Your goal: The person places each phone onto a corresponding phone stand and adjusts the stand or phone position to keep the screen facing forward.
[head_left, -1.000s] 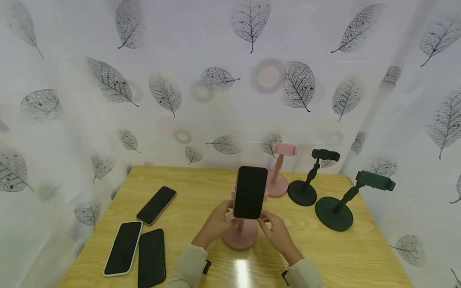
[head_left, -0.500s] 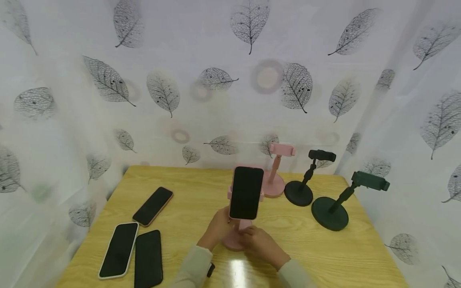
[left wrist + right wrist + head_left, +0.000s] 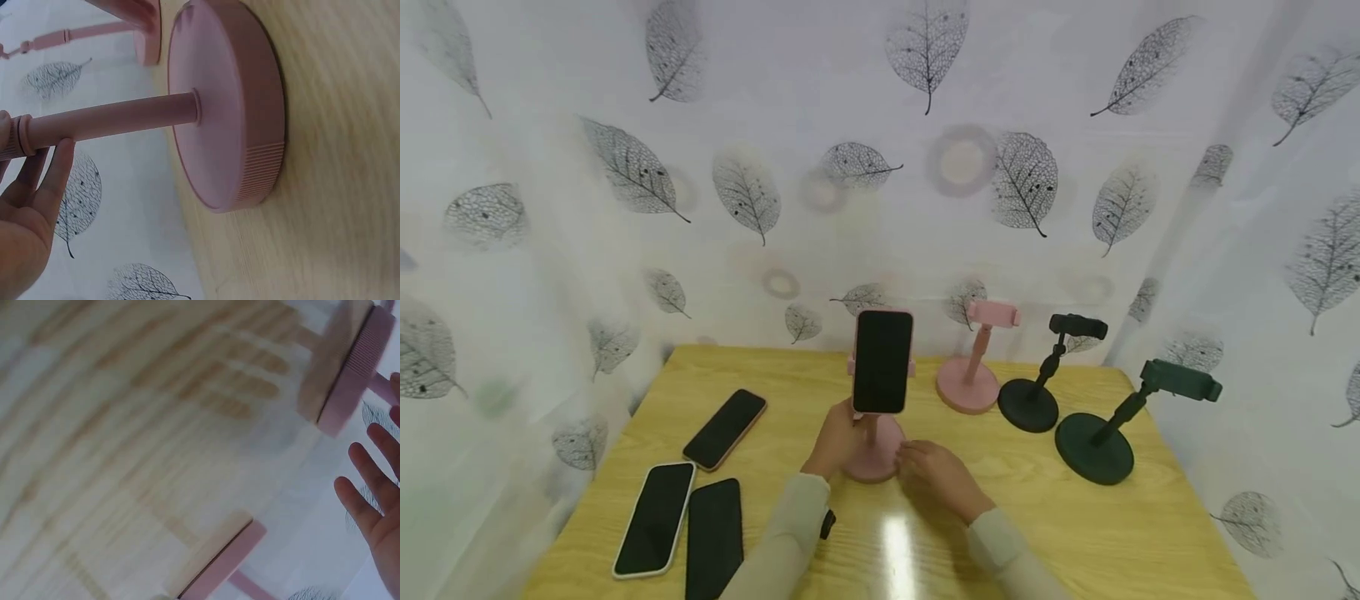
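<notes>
A phone (image 3: pixel 882 361) with a dark screen and pink edge stands upright in the clamp of a pink phone stand (image 3: pixel 871 468). My left hand (image 3: pixel 837 437) holds this stand's post below the phone. In the left wrist view, the fingers of the left hand (image 3: pixel 28 231) lie around the post near its ribbed collar; the round base sits flat on the table. My right hand (image 3: pixel 943 477) is beside the base's right edge. Seen from the right wrist, the right hand (image 3: pixel 382 509) has its fingers spread and loosely extended, holding nothing, close to the base (image 3: pixel 356 372).
Behind to the right stand a second pink stand (image 3: pixel 967 386), a black stand (image 3: pixel 1028 406) and a dark green stand (image 3: pixel 1095 450). On the left of the wooden table (image 3: pixel 1037 533) lie a pink-edged phone (image 3: pixel 726 429), a white-edged phone (image 3: pixel 655 518) and a black phone (image 3: pixel 714 537).
The stand with its phone has shifted away from me and slightly left. My right hand went from the phone's lower edge down to the base, then to its right side.
</notes>
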A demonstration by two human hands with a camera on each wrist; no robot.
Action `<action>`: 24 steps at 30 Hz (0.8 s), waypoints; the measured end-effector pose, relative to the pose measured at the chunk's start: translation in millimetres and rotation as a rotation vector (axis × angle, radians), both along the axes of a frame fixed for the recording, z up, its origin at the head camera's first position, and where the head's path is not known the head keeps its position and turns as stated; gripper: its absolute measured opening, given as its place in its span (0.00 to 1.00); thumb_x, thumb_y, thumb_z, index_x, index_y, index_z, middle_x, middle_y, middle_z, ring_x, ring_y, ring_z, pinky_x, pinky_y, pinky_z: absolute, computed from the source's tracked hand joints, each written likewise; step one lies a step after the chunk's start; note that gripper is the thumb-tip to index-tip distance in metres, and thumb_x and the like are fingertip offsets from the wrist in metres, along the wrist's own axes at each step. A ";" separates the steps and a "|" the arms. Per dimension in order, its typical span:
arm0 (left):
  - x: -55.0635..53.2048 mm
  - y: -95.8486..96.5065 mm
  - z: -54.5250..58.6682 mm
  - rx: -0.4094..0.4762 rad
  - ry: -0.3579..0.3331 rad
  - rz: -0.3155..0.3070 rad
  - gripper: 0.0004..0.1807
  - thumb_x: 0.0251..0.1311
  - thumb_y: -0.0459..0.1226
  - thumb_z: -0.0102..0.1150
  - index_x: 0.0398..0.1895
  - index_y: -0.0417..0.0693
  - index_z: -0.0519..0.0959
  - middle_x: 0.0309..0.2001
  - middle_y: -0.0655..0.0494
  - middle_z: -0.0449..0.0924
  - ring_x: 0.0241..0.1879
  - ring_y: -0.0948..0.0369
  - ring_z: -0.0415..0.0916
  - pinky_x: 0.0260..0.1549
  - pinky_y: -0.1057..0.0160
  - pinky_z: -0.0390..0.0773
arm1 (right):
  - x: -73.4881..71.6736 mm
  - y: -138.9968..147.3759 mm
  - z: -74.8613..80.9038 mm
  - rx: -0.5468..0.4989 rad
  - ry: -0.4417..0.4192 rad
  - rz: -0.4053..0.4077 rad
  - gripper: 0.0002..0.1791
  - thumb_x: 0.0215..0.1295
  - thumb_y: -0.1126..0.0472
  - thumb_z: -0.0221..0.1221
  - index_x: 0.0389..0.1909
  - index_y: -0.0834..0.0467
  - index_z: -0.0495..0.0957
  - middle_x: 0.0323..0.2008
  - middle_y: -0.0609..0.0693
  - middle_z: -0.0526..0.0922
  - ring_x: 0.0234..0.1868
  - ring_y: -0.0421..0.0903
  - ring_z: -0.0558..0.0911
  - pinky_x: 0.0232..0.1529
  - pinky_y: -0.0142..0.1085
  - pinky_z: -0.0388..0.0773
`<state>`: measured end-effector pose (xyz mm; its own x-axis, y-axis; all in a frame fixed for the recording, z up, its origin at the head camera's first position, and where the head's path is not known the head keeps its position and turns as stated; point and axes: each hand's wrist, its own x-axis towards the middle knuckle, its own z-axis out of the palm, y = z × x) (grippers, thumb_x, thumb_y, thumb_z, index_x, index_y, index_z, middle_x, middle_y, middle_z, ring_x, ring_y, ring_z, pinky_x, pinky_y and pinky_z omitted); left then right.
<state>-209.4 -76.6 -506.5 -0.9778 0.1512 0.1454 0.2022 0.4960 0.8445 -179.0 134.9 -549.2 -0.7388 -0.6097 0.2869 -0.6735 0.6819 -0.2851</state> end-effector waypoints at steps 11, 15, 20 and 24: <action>-69.2 -18.4 0.3 0.009 -0.102 0.041 0.15 0.65 0.40 0.53 0.48 0.39 0.76 0.49 0.41 0.80 0.52 0.48 0.76 0.52 0.49 0.74 | 9.4 62.5 28.0 -0.356 0.431 -0.292 0.16 0.43 0.71 0.70 0.37 0.60 0.83 0.31 0.50 0.86 0.32 0.45 0.83 0.36 0.41 0.79; -97.7 -22.2 -3.7 0.031 -0.134 0.013 0.16 0.66 0.42 0.51 0.50 0.39 0.75 0.51 0.41 0.78 0.54 0.47 0.74 0.55 0.48 0.71 | 9.7 91.8 36.3 -0.503 0.556 -0.416 0.10 0.46 0.75 0.66 0.32 0.64 0.83 0.23 0.53 0.85 0.25 0.46 0.81 0.31 0.39 0.75; -126.9 -23.8 -16.4 0.057 -0.137 -0.001 0.17 0.67 0.43 0.51 0.50 0.40 0.75 0.50 0.41 0.78 0.54 0.47 0.74 0.55 0.48 0.71 | 6.7 127.9 39.5 -0.786 0.575 -0.629 0.05 0.56 0.75 0.59 0.33 0.69 0.82 0.22 0.55 0.84 0.25 0.31 0.78 0.33 0.23 0.72; -130.5 -16.7 -13.5 0.084 -0.127 0.010 0.19 0.66 0.42 0.51 0.54 0.39 0.72 0.53 0.39 0.75 0.56 0.45 0.72 0.57 0.48 0.70 | 0.7 155.2 42.5 -1.019 0.519 -0.881 0.10 0.61 0.71 0.56 0.43 0.72 0.75 0.33 0.51 0.80 0.33 0.22 0.72 0.39 0.20 0.68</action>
<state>-339.9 -93.2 -520.0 -0.9905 0.1338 0.0318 0.0862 0.4243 0.9014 -178.3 290.1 -506.7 -0.4388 0.6103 0.6595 -0.3260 0.5758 -0.7498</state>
